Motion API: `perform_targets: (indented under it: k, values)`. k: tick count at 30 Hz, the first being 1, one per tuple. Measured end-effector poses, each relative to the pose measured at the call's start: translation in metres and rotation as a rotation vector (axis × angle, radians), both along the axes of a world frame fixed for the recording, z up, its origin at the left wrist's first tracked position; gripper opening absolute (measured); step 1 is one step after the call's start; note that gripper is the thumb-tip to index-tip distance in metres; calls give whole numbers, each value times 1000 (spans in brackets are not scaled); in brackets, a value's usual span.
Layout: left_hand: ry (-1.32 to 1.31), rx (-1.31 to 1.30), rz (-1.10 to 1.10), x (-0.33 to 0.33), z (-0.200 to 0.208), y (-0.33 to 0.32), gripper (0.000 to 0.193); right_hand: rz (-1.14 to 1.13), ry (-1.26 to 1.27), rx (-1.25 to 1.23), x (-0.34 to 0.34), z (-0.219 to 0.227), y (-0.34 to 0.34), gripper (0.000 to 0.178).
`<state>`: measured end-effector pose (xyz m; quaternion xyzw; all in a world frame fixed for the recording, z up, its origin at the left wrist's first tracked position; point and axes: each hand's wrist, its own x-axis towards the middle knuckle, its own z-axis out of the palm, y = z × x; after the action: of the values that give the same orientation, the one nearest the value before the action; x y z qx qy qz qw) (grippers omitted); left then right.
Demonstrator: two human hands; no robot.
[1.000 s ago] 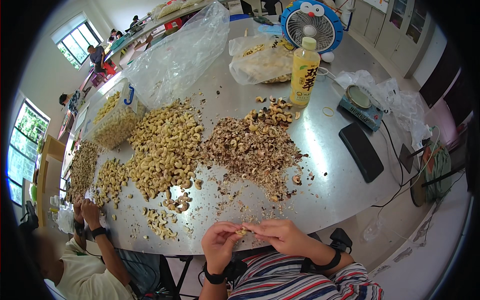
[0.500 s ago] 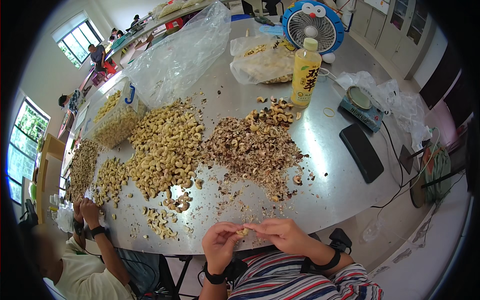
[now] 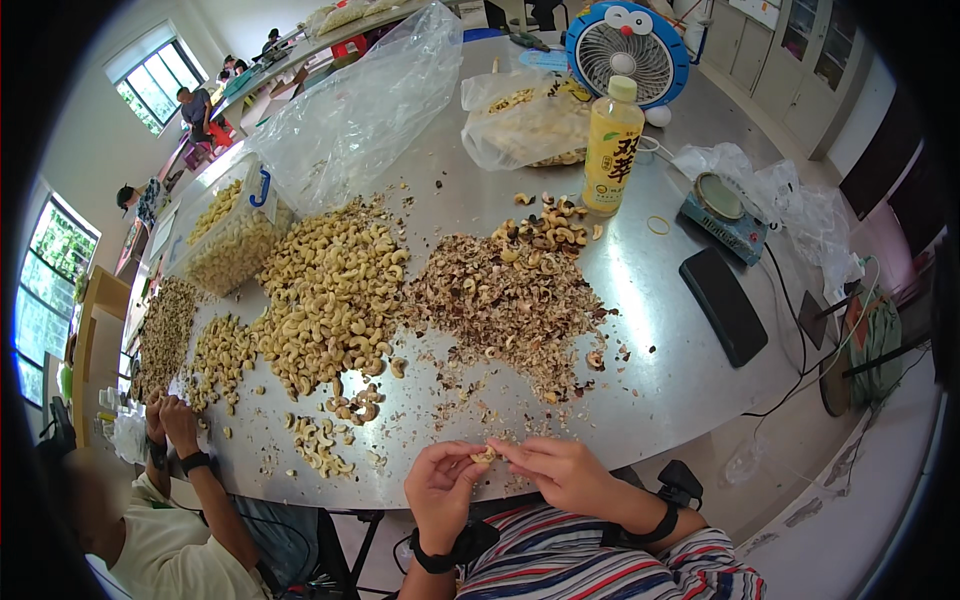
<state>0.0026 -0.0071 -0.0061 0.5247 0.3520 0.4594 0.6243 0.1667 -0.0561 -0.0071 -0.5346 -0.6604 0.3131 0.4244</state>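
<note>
A pale cashew nut point(image 3: 485, 456) is pinched between the fingertips of my left hand point(image 3: 440, 492) at the table's near edge. My right hand point(image 3: 565, 478) meets it from the other side, its thumb and fingers closed on the nut. Just beyond my hands, bits of skin lie scattered from a brown heap of cashew skins point(image 3: 500, 300). Left of that heap is a large pile of cashew nuts point(image 3: 330, 290), with a small group of cashew nuts point(image 3: 318, 447) nearer to me.
A yellow drink bottle point(image 3: 612, 150) stands beyond the skins, before a blue fan point(image 3: 627, 55). To the right lie a black phone point(image 3: 722, 306) and a small scale point(image 3: 722, 215). A clear tub point(image 3: 235, 235) of nuts stands at left. A co-worker's hands point(image 3: 175, 425) work at the left edge.
My right fingertips have shifted slightly and curled more around the cashew nut, and more of it shows. My left hand has barely moved.
</note>
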Motion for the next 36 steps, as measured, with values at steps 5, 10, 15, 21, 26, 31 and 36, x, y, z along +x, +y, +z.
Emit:
perform_targets:
  k: [5,10,15,21,26,31,36]
  values:
    - [5,8,9,0,0,-1,27,-25,-93,76,0,-2,-1,47]
    - [3,0,8,1,1,-1,29,-26,-123,82,0,-3,-1,50]
    - [-23,4,-7,0,0,0,26,-31,-65,66,0,-6,0,48]
    - [-44,-50,48,4,3,1,34,-17,175,-61,-1,5,1,43]
    - [-25,-92,115,3,-1,2,36,8,174,-59,-4,4,2,43]
    - [-7,-94,91,1,-5,3,34,17,187,-82,-4,5,2,42]
    - [-53,-79,64,0,-9,3,31,22,202,-84,-3,4,3,42]
